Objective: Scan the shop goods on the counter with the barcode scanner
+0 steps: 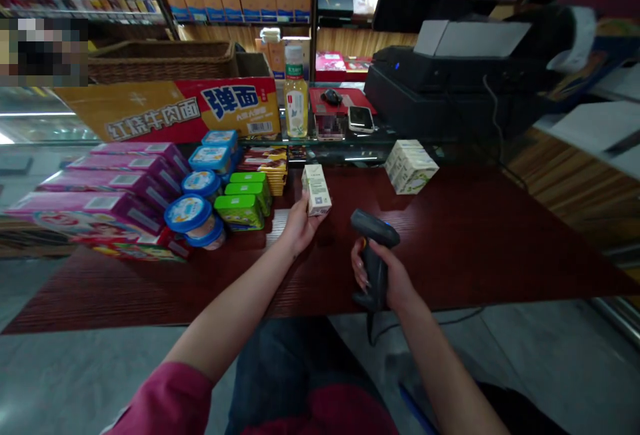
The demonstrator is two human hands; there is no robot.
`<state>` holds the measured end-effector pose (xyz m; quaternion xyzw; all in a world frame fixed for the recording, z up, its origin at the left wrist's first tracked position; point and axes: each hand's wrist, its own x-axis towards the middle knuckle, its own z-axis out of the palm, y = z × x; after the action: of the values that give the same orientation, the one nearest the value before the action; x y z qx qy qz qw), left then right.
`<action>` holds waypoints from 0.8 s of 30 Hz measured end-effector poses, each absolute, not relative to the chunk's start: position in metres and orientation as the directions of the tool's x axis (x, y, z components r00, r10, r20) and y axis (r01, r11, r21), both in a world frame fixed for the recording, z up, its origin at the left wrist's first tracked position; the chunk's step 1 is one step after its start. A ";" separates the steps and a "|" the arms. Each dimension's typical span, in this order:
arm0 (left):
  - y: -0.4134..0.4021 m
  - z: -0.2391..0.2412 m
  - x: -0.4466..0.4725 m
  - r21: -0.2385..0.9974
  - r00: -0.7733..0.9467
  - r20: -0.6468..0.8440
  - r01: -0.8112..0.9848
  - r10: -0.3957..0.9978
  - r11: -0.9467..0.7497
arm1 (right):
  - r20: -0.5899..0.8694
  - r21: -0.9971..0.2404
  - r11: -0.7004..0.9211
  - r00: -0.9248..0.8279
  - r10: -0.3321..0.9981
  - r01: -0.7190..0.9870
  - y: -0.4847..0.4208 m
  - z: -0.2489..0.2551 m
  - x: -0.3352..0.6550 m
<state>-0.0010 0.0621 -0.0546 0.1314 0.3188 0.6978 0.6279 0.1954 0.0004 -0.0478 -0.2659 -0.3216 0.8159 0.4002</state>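
While my left hand [299, 225] pinched the small white cardboard carton [317, 189] over the dark red wooden worktop [475, 235], my right hand [389, 280] wrapped its grip round the black plastic scanner [374, 243] nearer right; scanning, I judged, needed the carton's code faced to it.

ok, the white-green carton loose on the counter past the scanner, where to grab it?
Likely across its two side faces, from above and the near side. The white-green carton sits flat on the counter, turned at an angle, nothing touching it. Both hands are full: the right hand holds the scanner, the left hand a small box.
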 end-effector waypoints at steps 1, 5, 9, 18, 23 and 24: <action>0.064 -0.055 -0.001 0.616 -0.194 -0.222 -0.788 0.956 -0.016 | -0.184 -0.743 -0.469 -0.529 0.829 -0.477 -0.001 -0.048 0.196; 0.065 -0.058 0.001 0.677 -0.222 -0.168 -0.734 0.961 -0.051 | -0.203 -0.756 -0.462 -0.504 0.840 -0.465 -0.003 -0.049 0.197; 0.064 -0.060 0.007 0.786 -0.267 -0.079 -0.610 0.961 -0.105 | -0.213 -0.760 -0.456 -0.485 0.848 -0.463 -0.004 -0.047 0.196; 0.053 -0.056 -0.004 0.845 -0.400 0.498 0.424 0.770 -0.327 | -0.187 -0.779 -0.409 -0.446 0.875 -0.476 -0.006 -0.045 0.198; 0.055 -0.054 -0.012 0.872 -0.281 0.450 0.344 0.848 -0.349 | -0.182 -0.775 -0.410 -0.452 0.873 -0.480 -0.006 -0.046 0.197; 0.056 -0.053 -0.016 0.915 -0.227 0.378 0.237 0.897 -0.326 | -0.184 -0.772 -0.414 -0.453 0.872 -0.482 -0.005 -0.046 0.197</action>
<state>-0.0162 0.0558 -0.0534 0.5562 0.5098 0.5947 0.2776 0.1973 -0.0055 -0.0458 -0.2969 -0.3284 0.7866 0.4305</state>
